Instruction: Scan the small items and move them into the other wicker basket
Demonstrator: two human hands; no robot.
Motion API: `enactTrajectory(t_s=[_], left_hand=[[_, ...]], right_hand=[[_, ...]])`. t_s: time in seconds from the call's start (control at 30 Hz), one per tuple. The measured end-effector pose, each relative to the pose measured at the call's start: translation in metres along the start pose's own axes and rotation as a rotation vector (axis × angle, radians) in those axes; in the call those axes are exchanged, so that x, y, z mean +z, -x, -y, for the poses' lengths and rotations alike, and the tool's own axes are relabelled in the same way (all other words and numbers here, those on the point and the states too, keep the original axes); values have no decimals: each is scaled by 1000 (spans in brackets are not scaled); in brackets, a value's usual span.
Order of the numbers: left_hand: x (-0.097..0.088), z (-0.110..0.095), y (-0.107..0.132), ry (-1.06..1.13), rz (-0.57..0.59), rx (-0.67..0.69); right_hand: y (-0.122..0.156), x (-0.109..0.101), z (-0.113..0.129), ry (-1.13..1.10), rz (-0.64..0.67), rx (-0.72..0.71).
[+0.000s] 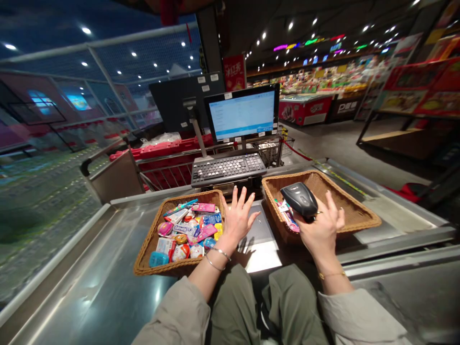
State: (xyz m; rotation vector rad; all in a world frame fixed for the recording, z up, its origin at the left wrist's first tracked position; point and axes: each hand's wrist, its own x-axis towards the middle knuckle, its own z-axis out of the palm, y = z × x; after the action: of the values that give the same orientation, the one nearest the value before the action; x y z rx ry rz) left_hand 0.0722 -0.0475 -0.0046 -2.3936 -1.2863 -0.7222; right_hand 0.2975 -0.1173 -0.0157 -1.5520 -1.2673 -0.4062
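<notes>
Scanner (300,200) sits in my right hand (321,230), fingers grasping its handle, above the right basket (359,215) (few packets (287,215) inside). My left hand (237,220) hovers over the counter (108,287), fingers spread and released, just beside the full left basket (143,258).

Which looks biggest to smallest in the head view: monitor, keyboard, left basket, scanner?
1. left basket
2. monitor
3. keyboard
4. scanner
The left basket lies nearer the camera than the monitor, so its lead is unsure.
</notes>
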Motion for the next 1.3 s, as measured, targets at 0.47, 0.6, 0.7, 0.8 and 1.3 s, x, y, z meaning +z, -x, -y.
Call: enactTrajectory(t_s=[0.47,0.6,0.7,0.8,1.3], left_hand=[[-36,83,47,-139,134,-167],[-48,111,64,-187,238,-209],[-55,128,75,-206,293,-233],[-61,143,84,-219,343,-252],[-68,171,91,-181,599,-35]], right_hand=[[6,30,38,-69,51,-68],[8,35,46,-95,74,-77],[10,38,50,-97,84,-87],[12,42,51,-96,89,-86],[12,46,52,-94,106,-98]])
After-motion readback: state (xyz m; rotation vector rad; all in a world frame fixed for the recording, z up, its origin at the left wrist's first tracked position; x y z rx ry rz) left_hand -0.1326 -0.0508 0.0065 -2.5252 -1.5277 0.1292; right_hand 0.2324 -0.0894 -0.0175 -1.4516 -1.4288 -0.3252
